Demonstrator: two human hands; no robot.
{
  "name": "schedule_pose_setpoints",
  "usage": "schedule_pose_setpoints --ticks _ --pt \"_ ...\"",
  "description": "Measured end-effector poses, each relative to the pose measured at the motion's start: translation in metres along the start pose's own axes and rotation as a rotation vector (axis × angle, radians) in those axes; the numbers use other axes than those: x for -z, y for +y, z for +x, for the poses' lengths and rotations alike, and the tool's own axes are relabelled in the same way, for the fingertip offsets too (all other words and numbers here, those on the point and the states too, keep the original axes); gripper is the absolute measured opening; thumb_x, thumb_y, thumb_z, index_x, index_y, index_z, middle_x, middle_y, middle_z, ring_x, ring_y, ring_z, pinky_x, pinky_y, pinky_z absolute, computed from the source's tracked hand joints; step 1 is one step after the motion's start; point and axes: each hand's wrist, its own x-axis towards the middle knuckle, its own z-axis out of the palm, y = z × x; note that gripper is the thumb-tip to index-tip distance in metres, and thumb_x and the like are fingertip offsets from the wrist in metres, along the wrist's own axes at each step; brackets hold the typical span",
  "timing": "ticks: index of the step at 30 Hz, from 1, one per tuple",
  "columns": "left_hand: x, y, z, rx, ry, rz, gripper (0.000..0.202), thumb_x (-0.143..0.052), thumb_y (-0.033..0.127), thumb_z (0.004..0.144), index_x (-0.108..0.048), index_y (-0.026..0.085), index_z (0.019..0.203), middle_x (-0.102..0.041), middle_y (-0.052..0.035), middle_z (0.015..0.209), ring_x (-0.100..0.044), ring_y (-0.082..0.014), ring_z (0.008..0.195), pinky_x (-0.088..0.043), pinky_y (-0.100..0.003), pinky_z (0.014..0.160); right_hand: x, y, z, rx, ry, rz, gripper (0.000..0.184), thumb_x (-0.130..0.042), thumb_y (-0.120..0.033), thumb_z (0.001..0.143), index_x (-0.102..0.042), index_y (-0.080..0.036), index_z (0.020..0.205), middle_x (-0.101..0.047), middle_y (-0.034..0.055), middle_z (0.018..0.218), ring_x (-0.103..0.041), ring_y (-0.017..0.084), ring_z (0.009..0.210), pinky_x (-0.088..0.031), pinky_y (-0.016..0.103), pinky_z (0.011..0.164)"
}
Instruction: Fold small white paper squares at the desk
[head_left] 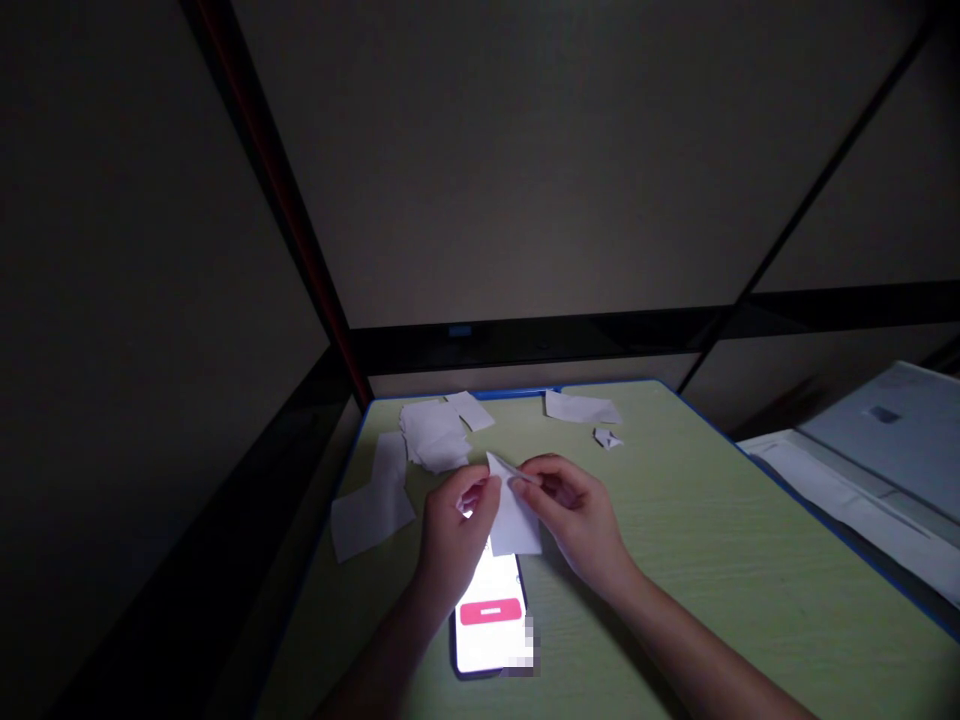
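Observation:
A small white sheet of paper is pinched between both hands over the middle of the table, its top corner folded to a point. My left hand closes thumb and fingers on its left edge. On the right edge, my right hand grips it near the fold, fingers curled behind. Just below the paper lies a phone with a bright screen and a red button. Its upper part is hidden by the left hand and the paper.
On the green table with a blue rim, a pile of white paper pieces lies at back left, with loose slips nearer. A paper strip and a small folded paper piece lie at back right. A storage box stands beyond the right edge.

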Motion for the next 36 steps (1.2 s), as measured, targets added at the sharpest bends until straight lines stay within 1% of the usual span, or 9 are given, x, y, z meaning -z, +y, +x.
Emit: schedule_pose_setpoints --ticks 4,9,13,16,21,25,28,31,36 --pt "0.0002 0.0013 0.0020 0.030 -0.013 -0.084 0.009 -0.056 0.023 0.074 -0.058 0.014 0.076 -0.062 -0.0014 0.068 -0.058 -0.0140 0.067 -0.044 -0.020 0.060 0.0012 0.0001 0.0021 -0.003 -0.025 0.041 0.011 -0.065 -0.028 0.072 -0.065 -0.017 0.076 -0.057 0.0022 0.076 -0.050 0.013 0.064 -0.039 0.024 0.055" --pt "0.0007 -0.0005 0.0040 0.076 -0.037 -0.261 0.009 -0.056 0.022 0.075 -0.056 0.015 0.081 -0.065 -0.0028 0.074 -0.060 -0.0144 0.069 -0.045 -0.022 0.063 0.0003 0.0011 0.0045 -0.123 -0.008 0.177 0.017 -0.068 -0.028 0.068 -0.058 -0.017 0.076 -0.049 -0.0041 0.059 -0.043 0.009 0.051 -0.034 0.021 0.047" --pt "0.0013 0.0036 0.0039 0.119 -0.077 -0.335 0.008 -0.056 0.020 0.074 -0.053 0.015 0.078 -0.065 -0.0027 0.069 -0.061 -0.0144 0.063 -0.045 -0.021 0.056 -0.0007 0.0022 0.0034 -0.066 -0.002 0.178 0.017 -0.068 -0.027 0.069 -0.053 -0.018 0.071 -0.046 -0.0055 0.057 -0.041 0.008 0.050 -0.032 0.020 0.046" --pt "0.0013 0.0064 0.0040 0.132 -0.087 -0.367 0.010 -0.057 0.021 0.073 -0.054 0.015 0.080 -0.066 -0.0031 0.071 -0.061 -0.0150 0.064 -0.046 -0.022 0.058 -0.0008 0.0025 0.0025 -0.040 0.000 0.162 0.016 -0.066 -0.027 0.071 -0.053 -0.018 0.071 -0.045 -0.0057 0.057 -0.040 0.009 0.051 -0.030 0.020 0.046" --pt "0.0001 0.0041 0.0050 0.108 -0.088 -0.278 0.009 -0.057 0.022 0.074 -0.056 0.014 0.078 -0.066 -0.0051 0.074 -0.062 -0.0166 0.071 -0.047 -0.025 0.065 -0.0009 0.0028 0.0024 -0.040 0.020 0.122 0.018 -0.064 -0.028 0.073 -0.049 -0.018 0.069 -0.046 -0.0044 0.061 -0.041 0.009 0.054 -0.031 0.021 0.048" --pt "-0.0019 0.0024 0.0035 0.074 -0.090 -0.174 0.008 -0.056 0.021 0.075 -0.057 0.014 0.077 -0.065 -0.0045 0.073 -0.061 -0.0161 0.072 -0.046 -0.024 0.065 -0.0004 0.0026 0.0008 -0.011 0.032 0.048 0.018 -0.062 -0.027 0.075 -0.047 -0.018 0.068 -0.044 -0.0041 0.061 -0.039 0.010 0.055 -0.031 0.021 0.049" --pt "-0.0028 0.0020 0.0020 0.060 -0.042 -0.116 0.006 -0.056 0.021 0.075 -0.054 0.015 0.077 -0.063 -0.0024 0.070 -0.060 -0.0145 0.068 -0.045 -0.022 0.063 -0.0010 0.0015 -0.0004 0.004 0.015 0.005 0.016 -0.061 -0.024 0.075 -0.047 -0.018 0.069 -0.043 -0.0042 0.061 -0.039 0.010 0.056 -0.031 0.022 0.049" --pt "-0.0025 0.0014 0.0013 0.058 0.001 -0.112 0.008 -0.057 0.021 0.073 -0.050 0.017 0.075 -0.060 0.0002 0.066 -0.059 -0.0133 0.065 -0.045 -0.021 0.061 -0.0021 0.0009 -0.0002 0.026 -0.003 -0.004 0.015 -0.060 -0.022 0.075 -0.047 -0.018 0.070 -0.043 -0.0041 0.061 -0.039 0.010 0.056 -0.031 0.022 0.050" --pt "-0.0010 0.0008 0.0009 0.061 -0.021 -0.148 0.010 -0.056 0.020 0.073 -0.052 0.017 0.081 -0.060 -0.0004 0.072 -0.058 -0.0140 0.069 -0.043 -0.021 0.061 -0.0017 0.0022 -0.0007 0.043 -0.051 0.018 0.008 -0.058 -0.019 0.076 -0.051 -0.019 0.074 -0.045 -0.0032 0.064 -0.042 0.011 0.058 -0.032 0.022 0.052"
